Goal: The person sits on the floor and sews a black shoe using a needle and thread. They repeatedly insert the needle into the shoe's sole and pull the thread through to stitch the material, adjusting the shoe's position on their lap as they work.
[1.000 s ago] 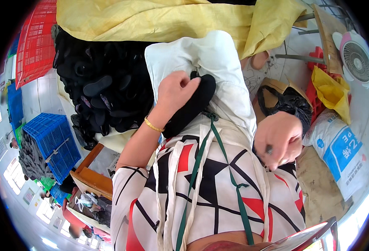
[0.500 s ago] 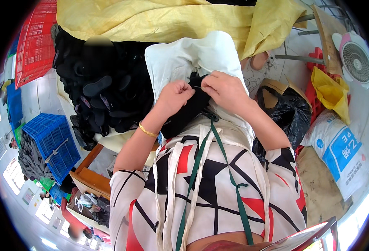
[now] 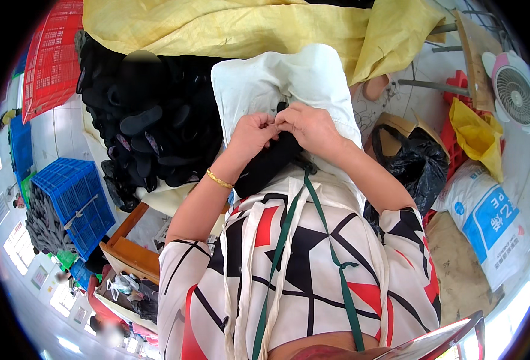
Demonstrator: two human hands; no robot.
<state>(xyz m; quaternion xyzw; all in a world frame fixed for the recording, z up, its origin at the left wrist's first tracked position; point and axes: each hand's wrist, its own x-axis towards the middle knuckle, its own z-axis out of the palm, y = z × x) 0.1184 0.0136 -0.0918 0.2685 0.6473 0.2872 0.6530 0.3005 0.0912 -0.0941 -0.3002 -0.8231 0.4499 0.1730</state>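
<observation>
On the white cloth (image 3: 313, 69) over my lap lies a soft black piece (image 3: 271, 165); its exact kind does not show. Above it the fingertips of both hands meet. My left hand (image 3: 253, 133), with a gold bracelet (image 3: 219, 179) on its wrist, is closed in a pinch. My right hand (image 3: 310, 126) pinches right against it, knuckles up. Whatever sits between the fingertips is too small or hidden to make out. To the left is a big heap of black shoes (image 3: 142, 123), some with their soles showing.
Yellow sheeting (image 3: 229, 30) spans the far side. Left stand a red crate (image 3: 52, 60) and a blue crate (image 3: 76, 204) of grey pieces. To the right are a black plastic bag (image 3: 418, 159), a white sack (image 3: 481, 216) and a fan (image 3: 517, 90).
My hands, apart over the black piece before, have come together until their fingertips touch. The left hand moved slightly right, the right hand slightly left.
</observation>
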